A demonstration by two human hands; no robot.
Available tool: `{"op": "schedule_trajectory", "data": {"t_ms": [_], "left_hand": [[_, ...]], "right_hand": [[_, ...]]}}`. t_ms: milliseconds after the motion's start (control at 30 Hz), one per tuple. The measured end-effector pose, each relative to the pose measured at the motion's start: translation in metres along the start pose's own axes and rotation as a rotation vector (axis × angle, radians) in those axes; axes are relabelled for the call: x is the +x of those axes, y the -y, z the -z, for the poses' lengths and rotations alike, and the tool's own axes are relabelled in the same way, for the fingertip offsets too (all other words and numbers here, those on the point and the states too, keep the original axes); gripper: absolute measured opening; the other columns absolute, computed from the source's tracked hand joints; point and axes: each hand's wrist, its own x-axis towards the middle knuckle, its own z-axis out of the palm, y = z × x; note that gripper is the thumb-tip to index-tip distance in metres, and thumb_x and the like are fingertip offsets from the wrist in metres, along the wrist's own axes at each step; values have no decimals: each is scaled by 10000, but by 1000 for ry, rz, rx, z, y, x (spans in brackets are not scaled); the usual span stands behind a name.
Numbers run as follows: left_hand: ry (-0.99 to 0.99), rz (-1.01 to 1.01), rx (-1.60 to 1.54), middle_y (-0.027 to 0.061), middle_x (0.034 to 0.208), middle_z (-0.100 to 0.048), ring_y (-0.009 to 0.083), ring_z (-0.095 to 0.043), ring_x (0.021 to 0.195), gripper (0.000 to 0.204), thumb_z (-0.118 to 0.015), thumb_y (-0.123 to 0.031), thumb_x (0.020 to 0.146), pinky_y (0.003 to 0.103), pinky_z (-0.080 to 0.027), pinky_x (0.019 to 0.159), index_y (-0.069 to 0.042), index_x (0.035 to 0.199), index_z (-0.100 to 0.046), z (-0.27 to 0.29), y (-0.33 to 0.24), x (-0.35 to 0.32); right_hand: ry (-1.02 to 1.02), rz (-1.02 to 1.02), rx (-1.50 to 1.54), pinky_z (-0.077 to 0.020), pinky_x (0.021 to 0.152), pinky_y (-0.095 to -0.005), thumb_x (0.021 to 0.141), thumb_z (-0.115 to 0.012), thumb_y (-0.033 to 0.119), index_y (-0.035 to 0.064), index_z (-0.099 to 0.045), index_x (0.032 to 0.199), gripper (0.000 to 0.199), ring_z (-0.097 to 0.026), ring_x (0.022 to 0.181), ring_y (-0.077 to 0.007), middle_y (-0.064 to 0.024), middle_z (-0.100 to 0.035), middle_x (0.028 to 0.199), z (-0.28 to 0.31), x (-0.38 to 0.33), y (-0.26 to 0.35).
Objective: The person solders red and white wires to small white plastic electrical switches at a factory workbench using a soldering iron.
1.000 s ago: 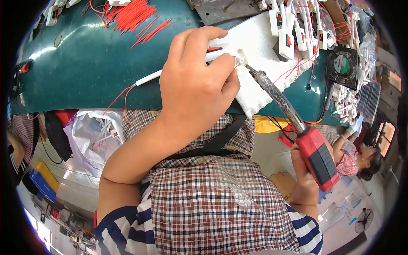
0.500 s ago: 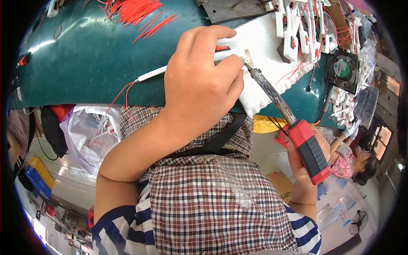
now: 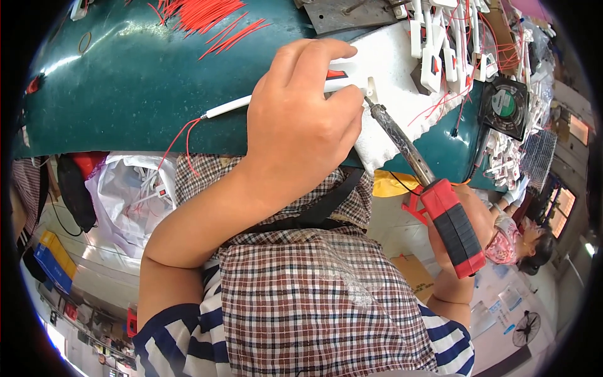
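A cluttered workshop spread around a dark green counter [image 3: 125,94] strewn with cut red wires [image 3: 207,16] and white plastic parts [image 3: 440,56]. The left hand [image 3: 301,125], fingers clenched, pinned a slim white component [image 3: 342,78] with trailing red leads against a white pad [image 3: 402,81]. The right hand [image 3: 465,220] gripped the red-and-black handle of a soldering iron [image 3: 440,207], its tip touching the component's end. The joint appeared to be mid-solder; the next move seemed to call for a steady hold and a clean lift of the tip.
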Motion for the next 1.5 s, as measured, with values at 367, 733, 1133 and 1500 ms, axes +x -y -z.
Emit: {"op": "schedule_trajectory", "data": {"t_ms": [367,733,1133,1500], "left_hand": [[5,2,-4,100,1198,-634,325,-584,1052,154,-804,-80,685,403,-496,822,-81,735,-658,-1,0,0],[50,-35,20,97,1183,-642,311,-587,1025,216,-838,-110,678,395,-499,793,-79,780,-651,2,2,4],[48,504,-846,67,1142,-615,178,-611,996,552,-823,-63,732,321,-516,831,-58,1226,-578,14,-1,23],[735,680,-12,119,1113,-591,225,-582,1026,489,-757,-106,646,304,-451,882,-7,1110,-636,224,51,-28]], "right_hand": [[-233,53,-160,-514,632,-323,703,-788,104,-28,-646,793,213,-645,668,-275,-154,-638,738,2,-16,1],[-882,-58,-268,-424,593,-275,923,-622,60,-88,-598,967,157,-536,608,-181,-164,-593,800,105,-43,-32],[-794,87,-4,-492,765,-268,730,-891,11,4,-448,1280,706,-607,869,-131,-71,-653,993,-60,100,-37],[-773,96,66,-535,818,-273,774,-857,28,-8,-426,1262,652,-662,911,-159,-101,-627,1064,-77,116,-56]]}}
